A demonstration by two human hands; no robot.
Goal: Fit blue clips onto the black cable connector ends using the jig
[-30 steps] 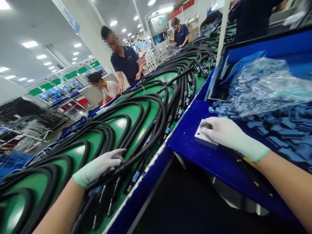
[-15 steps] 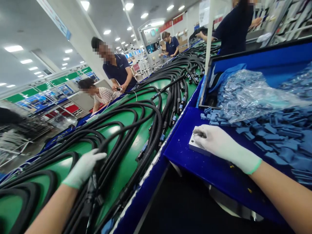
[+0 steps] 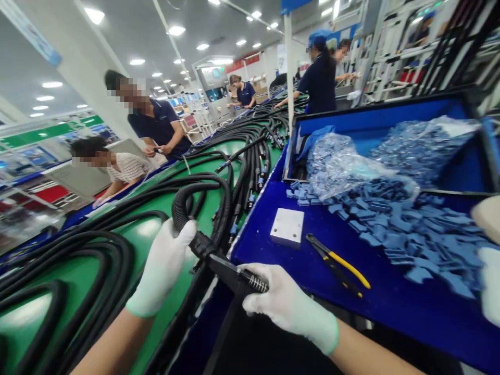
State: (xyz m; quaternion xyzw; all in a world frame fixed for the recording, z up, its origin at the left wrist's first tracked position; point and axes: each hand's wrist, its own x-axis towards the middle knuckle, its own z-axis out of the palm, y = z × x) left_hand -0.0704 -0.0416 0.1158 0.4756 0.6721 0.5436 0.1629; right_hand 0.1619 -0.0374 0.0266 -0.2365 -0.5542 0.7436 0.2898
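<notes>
Both my hands wear white gloves. My left hand (image 3: 164,268) is closed round a black corrugated cable (image 3: 183,200) where it loops up off the green conveyor belt (image 3: 144,232). My right hand (image 3: 287,304) grips the cable's end connector (image 3: 238,278), a black plug with a spring-like metal collar, over the belt's blue edge. A small white block (image 3: 288,227) and yellow-handled pliers (image 3: 338,263) lie on the blue tray (image 3: 390,307) just beyond my right hand.
Many black cables (image 3: 250,151) run along the belt. Several blue plastic parts (image 3: 390,219) and clear bags (image 3: 336,161) fill the tray and the blue bin (image 3: 375,117). Other people stand at the belt: a dark-shirted person (image 3: 156,127), a striped-shirted person (image 3: 121,166), others further back.
My right hand left the white block and now grips the cable's connector. My left hand lifted the cable end off the belt toward me. The pliers are now uncovered.
</notes>
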